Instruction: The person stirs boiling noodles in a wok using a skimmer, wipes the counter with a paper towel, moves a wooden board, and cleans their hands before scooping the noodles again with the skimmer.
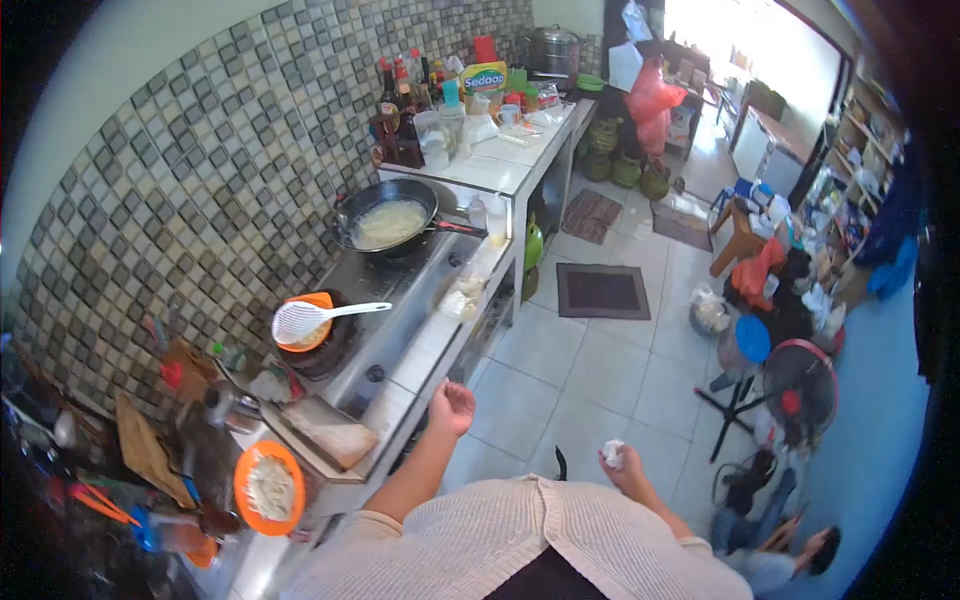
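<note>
My left hand (pixel 452 408) hangs beside the counter's front edge, its fingers loosely curled in with nothing visible in them. A crumpled white tissue or cloth (pixel 612 455) is held in my right hand (pixel 626 468), over the floor in front of my body. On the stove (pixel 400 300), a black wok (pixel 345 222) contains pale food in bubbling-looking liquid. A white slotted spoon (pixel 300 322) lies across an orange dish (pixel 318 345) on the nearer burner. Closer to me, an orange plate (pixel 298 520) carries a heap of pale, shredded-looking food.
Bottles (pixel 400 90), cups and a Sedaap pack (pixel 484 78) crowd the far counter. A wooden board (pixel 145 450) and utensils are at left. Mats (pixel 603 291) lie on the tiled floor. At right are a fan (pixel 800 390), a blue-topped stool (pixel 752 340) and a seated person (pixel 770 565).
</note>
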`<state>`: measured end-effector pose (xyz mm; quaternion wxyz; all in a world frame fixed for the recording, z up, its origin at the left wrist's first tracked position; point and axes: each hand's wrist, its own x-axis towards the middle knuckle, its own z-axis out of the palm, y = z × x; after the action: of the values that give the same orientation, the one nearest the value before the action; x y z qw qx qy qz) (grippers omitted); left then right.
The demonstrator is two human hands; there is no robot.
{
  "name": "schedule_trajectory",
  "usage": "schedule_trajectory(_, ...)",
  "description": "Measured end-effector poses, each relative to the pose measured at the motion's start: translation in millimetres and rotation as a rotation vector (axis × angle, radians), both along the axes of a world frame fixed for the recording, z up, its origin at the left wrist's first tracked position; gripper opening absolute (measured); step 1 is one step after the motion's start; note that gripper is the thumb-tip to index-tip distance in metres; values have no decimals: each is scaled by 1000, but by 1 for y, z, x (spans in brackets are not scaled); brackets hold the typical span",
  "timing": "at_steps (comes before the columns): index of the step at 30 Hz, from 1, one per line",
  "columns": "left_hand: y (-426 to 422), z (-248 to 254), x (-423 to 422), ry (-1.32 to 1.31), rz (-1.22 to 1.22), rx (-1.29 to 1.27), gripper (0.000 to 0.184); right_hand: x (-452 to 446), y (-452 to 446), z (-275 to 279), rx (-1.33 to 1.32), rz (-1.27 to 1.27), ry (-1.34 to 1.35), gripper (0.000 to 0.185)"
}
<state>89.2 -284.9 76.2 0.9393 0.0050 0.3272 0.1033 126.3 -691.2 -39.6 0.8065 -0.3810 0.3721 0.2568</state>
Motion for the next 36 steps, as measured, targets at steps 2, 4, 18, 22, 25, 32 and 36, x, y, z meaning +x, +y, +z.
schedule_trajectory(2, 20, -6, -20, 96, 10, 22, 40, -31, 42, -5, -26, -66, -103, 30)
schedule_trajectory(4, 34, -12, -33, 136, -20, -35, 42, -59, 84, 9, -41, 70, -234, 27)
schedule_trajectory(18, -173, 44, -181, -1149, -848, 1892, 34, -289, 105, 90, 413, -113, -228, 21)
schedule_trajectory(22, -232, 41, -264, -2037, -608, 2055, 25, -381, 65, 129, 419, -240, -291, 25)
schedule_trajectory(25, -275, 45, -325, -2344, -576, 2005, 23, -463, 43, 113, 468, -519, -403, 25)
schedule_trajectory(32, -356, 39, -473, -2741, -887, 1354, 13, -660, 3, 111, 423, -930, -411, 28)
schedule_trajectory(36, -376, 38, -533, -2861, -843, 1082, 19, -760, -11, 75, 421, -1014, -437, 24)
